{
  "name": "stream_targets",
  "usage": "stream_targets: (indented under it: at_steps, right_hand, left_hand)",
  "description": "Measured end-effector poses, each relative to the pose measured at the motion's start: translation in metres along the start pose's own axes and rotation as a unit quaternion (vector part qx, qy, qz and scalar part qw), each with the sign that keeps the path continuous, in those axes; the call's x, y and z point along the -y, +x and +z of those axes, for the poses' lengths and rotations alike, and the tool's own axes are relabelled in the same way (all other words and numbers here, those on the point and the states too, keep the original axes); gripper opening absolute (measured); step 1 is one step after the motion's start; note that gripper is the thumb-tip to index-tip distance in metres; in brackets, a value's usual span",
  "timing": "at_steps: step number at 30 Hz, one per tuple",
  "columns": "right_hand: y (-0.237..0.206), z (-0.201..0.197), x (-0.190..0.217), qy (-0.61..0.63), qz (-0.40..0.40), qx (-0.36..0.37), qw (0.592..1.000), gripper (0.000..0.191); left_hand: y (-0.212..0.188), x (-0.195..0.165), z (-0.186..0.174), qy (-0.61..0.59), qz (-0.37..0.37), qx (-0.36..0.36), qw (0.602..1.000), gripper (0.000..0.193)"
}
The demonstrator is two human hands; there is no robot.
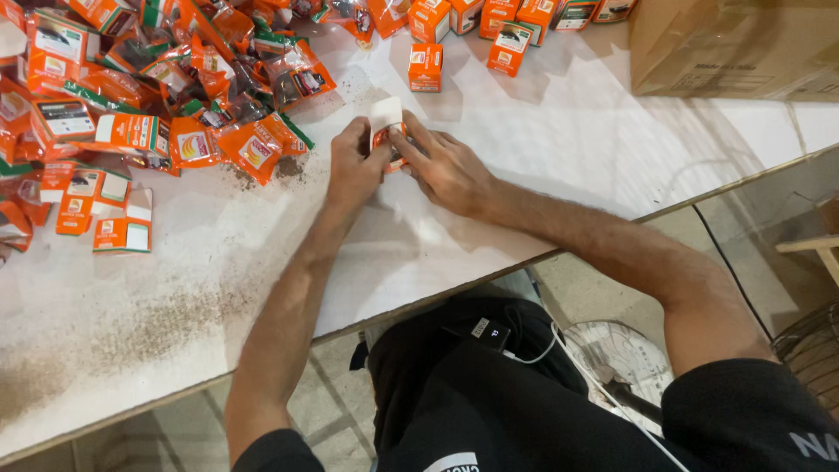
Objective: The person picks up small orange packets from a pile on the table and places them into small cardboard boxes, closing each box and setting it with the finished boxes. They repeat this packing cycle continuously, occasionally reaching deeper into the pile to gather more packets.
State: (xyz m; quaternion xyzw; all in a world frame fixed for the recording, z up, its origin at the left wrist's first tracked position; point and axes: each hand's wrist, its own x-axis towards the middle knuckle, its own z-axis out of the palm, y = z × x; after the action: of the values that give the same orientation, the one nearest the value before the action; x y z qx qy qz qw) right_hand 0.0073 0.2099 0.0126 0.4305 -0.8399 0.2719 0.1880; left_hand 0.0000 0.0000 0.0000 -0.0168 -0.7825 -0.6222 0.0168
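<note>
Hands (398, 162) pinch small orange carton (387, 122) between them, both closed on it

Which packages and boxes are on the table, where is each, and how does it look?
Small box: between both hands, orange, white flap open.
Pouch pile: far left, orange and green, crumpled.
Flat cartons: left edge, orange and white.
Upright boxes: far side, orange cubes.
Cardboard box: far right, large, brown.
</note>
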Motion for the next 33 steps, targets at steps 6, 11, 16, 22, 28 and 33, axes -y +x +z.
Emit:
stream_targets:
  at_steps: [6,11,16,22,28,33]
  right_hand:
    - [0.006,-0.003,-0.003,0.041,-0.023,-0.028,0.998,0.064]
    - [0.007,-0.008,0.001,0.093,0.015,-0.029,0.995,0.05]
    - [0.008,-0.016,0.004,0.122,0.011,-0.012,0.992,0.041]
    - [0.014,-0.017,-0.001,0.234,0.081,-0.025,0.968,0.041]
    - [0.012,-0.016,0.0,0.301,0.09,-0.018,0.949,0.054]
    - [0.015,-0.021,0.002,0.319,0.094,-0.008,0.943,0.054]
  left_hand:
    - [0.003,-0.025,-0.023,-0.231,-0.066,0.074,0.968,0.018]
    - [0.0,-0.026,-0.017,-0.174,-0.026,0.059,0.983,0.012]
    - [0.0,-0.024,0.0,-0.007,0.054,-0.027,0.998,0.008]
    - [-0.017,-0.037,-0.001,0.13,0.261,0.011,0.956,0.033]
    - [-0.03,-0.036,-0.008,0.198,0.35,0.017,0.915,0.028]
    - [-0.028,-0.032,-0.007,0.157,0.339,0.011,0.927,0.018]
